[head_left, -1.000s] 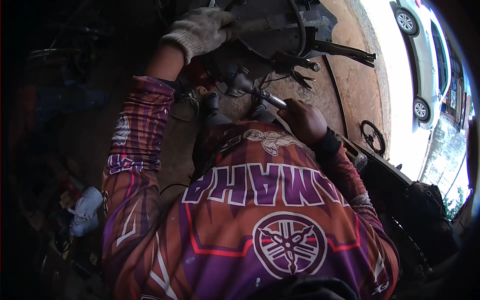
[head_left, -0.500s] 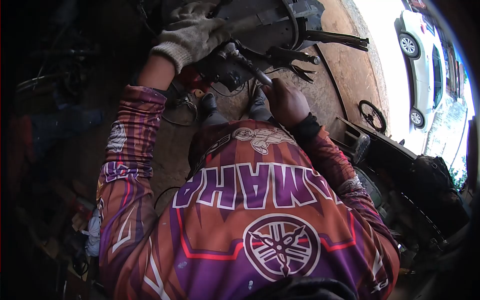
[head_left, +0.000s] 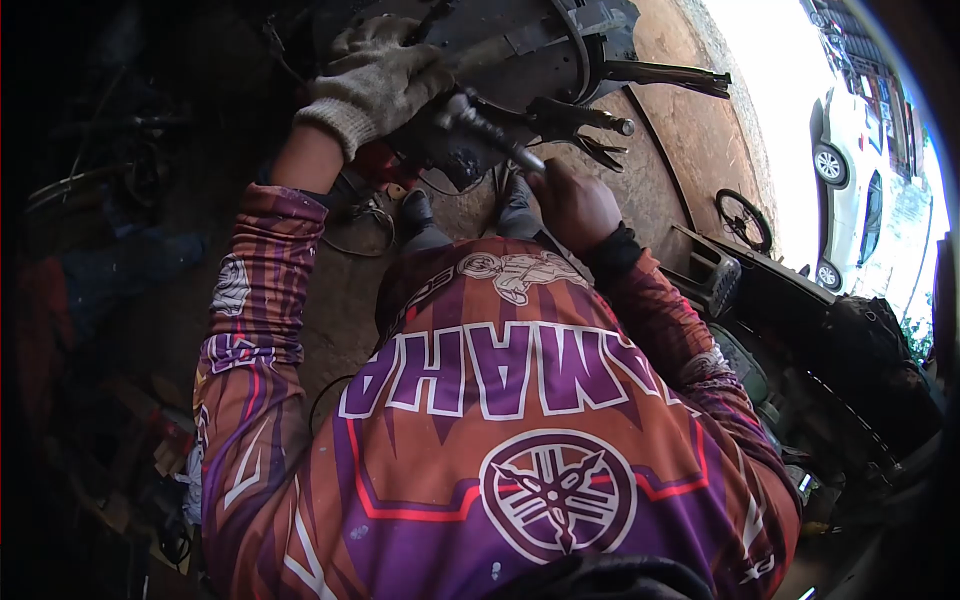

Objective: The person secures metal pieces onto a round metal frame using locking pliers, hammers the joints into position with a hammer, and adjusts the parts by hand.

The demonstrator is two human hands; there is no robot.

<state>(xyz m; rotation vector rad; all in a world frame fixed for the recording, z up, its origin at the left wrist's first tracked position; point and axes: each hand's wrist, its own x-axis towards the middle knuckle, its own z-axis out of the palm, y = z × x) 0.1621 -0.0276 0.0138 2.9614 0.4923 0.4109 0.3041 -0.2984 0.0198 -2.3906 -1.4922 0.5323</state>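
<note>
My right hand (head_left: 575,205), bare, is wrapped round the handle of a hammer (head_left: 487,128). The hammer's metal head is smeared by motion and lies just right of and below my gloved left hand (head_left: 375,85). That left hand, in a knitted work glove, has its fingers curled at a large dark machine part (head_left: 530,80). A flat grey bar (head_left: 490,50) runs to the right from its fingers; whether the hand grips this bar or the part itself is hidden.
Pliers (head_left: 600,150) and a long dark tool (head_left: 670,77) stick out at the part's right side. My feet stand below on a stained floor (head_left: 655,190). A small wheel (head_left: 743,220) lies to the right; a white car (head_left: 850,180) stands outside.
The hammer head has shifted slightly and is blurred now. My left hand stays nearly in place at the part. The view has turned a little.
</note>
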